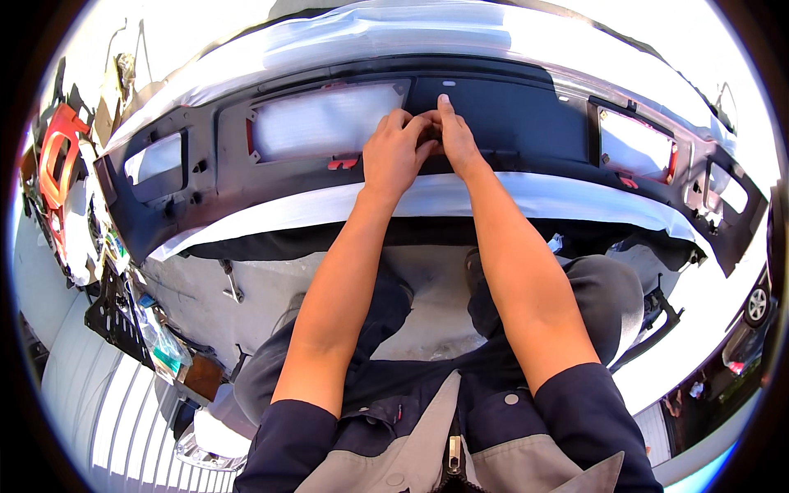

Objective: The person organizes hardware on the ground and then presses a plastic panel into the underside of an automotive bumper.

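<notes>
A long dark grey car bumper-like panel [509,115] lies across in front of me, its inner side up. Over its middle, my left hand [396,152] and my right hand [456,141] meet. The left fingers are curled in towards the right hand. One fingertip of the right hand points up and away, while its other fingers are bent together. What sits between the fingers, if anything, is hidden. Beside my left hand a small red bracket [343,163] sits on the panel's near edge, and another red bracket [629,182] is farther right.
Silvery white sheeting [386,29] lies beneath the panel and shows through its cut-outs. A tool with a metal head [233,283] is on the grey floor at left. Red parts [59,156] and a black perforated bracket [115,308] stand farther left. My knees flank the near side.
</notes>
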`<state>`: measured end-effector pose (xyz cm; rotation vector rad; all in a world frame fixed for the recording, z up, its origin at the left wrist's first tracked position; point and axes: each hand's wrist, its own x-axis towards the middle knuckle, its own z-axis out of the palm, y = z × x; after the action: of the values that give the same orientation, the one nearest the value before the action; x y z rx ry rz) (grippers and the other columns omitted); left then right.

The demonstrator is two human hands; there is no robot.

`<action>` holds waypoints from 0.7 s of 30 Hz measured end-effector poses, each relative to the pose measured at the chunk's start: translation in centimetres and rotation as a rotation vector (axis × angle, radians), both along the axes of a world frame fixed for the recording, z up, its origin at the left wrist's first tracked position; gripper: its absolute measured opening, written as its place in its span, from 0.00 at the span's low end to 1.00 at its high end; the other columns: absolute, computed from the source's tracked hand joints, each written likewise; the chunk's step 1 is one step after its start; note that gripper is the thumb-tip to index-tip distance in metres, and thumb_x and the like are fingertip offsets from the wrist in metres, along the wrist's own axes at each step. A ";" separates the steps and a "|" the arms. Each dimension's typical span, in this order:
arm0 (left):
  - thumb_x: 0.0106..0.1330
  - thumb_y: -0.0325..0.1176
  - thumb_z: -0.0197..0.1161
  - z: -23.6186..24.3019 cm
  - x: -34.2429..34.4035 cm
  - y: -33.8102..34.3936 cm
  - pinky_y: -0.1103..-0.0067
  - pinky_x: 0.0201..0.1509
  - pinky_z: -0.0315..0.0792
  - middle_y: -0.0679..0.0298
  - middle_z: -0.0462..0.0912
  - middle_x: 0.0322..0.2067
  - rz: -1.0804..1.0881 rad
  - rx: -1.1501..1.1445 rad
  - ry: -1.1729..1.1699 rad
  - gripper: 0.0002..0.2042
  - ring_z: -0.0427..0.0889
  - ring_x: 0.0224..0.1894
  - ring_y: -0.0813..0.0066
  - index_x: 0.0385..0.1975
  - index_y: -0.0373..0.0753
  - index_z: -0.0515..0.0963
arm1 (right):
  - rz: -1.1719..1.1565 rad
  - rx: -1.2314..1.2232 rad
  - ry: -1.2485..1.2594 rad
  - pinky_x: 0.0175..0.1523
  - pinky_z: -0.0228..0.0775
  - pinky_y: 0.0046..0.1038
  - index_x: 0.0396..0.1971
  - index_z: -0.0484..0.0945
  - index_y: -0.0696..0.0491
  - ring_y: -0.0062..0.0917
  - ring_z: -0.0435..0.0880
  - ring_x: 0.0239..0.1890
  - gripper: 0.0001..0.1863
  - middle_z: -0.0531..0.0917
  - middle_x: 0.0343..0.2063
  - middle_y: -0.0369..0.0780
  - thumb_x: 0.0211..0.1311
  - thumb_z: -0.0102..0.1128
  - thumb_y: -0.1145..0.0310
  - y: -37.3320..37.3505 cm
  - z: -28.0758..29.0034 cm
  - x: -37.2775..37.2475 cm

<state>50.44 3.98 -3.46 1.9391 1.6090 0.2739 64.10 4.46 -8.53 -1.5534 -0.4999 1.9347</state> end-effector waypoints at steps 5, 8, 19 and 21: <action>0.62 0.34 0.70 0.0 -0.3 0.5 0.70 0.44 0.77 0.63 0.80 0.40 0.122 -0.081 -0.182 0.13 0.83 0.41 0.63 0.46 0.43 0.83 | -0.045 0.005 0.026 0.36 0.76 0.25 0.37 0.84 0.58 0.23 0.82 0.32 0.33 0.84 0.31 0.37 0.78 0.39 0.43 0.6 1.0 0.2; 0.67 0.33 0.64 -1.0 -0.7 0.5 0.73 0.44 0.77 0.61 0.83 0.38 0.281 -0.115 -0.337 0.11 0.84 0.38 0.68 0.45 0.37 0.83 | -0.015 -0.012 -0.013 0.32 0.73 0.23 0.36 0.83 0.58 0.20 0.79 0.28 0.27 0.81 0.26 0.35 0.77 0.45 0.49 0.9 1.2 0.2; 0.70 0.33 0.63 -4.5 -3.0 4.0 0.81 0.39 0.71 0.66 0.88 0.38 0.845 -0.454 -0.696 0.10 0.83 0.37 0.81 0.45 0.38 0.85 | -0.060 -0.013 -0.126 0.25 0.61 0.20 0.34 0.82 0.55 0.14 0.70 0.21 0.19 0.74 0.20 0.30 0.74 0.55 0.55 1.8 -0.2 0.4; 0.70 0.33 0.64 -4.8 -2.8 4.2 0.82 0.38 0.70 0.67 0.88 0.38 0.871 -0.477 -0.724 0.09 0.83 0.37 0.82 0.44 0.39 0.85 | -0.077 -0.009 -0.122 0.24 0.60 0.20 0.33 0.82 0.56 0.14 0.70 0.20 0.19 0.73 0.19 0.30 0.74 0.55 0.55 2.3 -0.5 -0.1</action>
<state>47.62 8.19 -8.24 0.5801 1.6776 0.7481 64.03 6.79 -9.00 -1.6795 -0.4758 1.7949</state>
